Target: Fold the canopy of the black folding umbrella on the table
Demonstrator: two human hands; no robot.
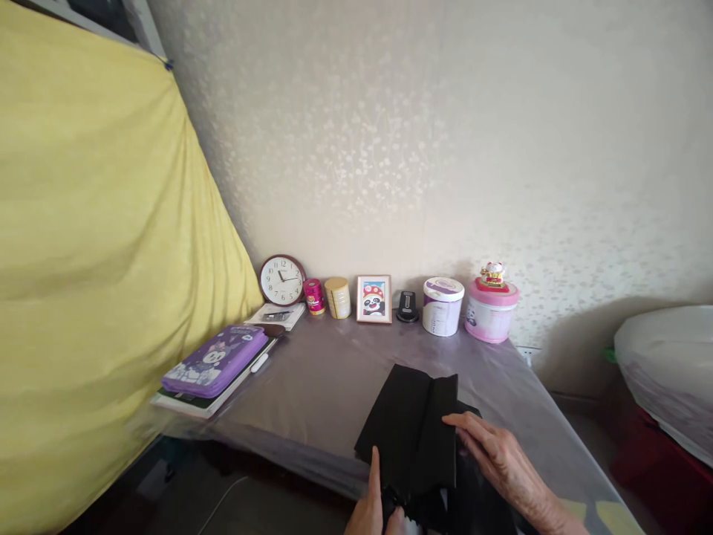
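Note:
A folded black cloth [409, 431] lies on the near part of the grey table [323, 379]. My left hand [373, 505] pinches the cloth's near edge at the bottom of the view, thumb pointing up. My right hand [498, 461] lies flat on the cloth's right side, fingers pointing left along a fold. More black fabric bunches under both hands near the table's front edge.
Along the wall stand a round clock [281, 280], a red tin [313, 296], a yellow jar [337, 297], a framed panda picture [373, 299], a small black device [407, 307], a white tub [443, 305] and a pink tub [492, 310]. A purple case [216, 361] lies at left beside a yellow curtain [83, 260].

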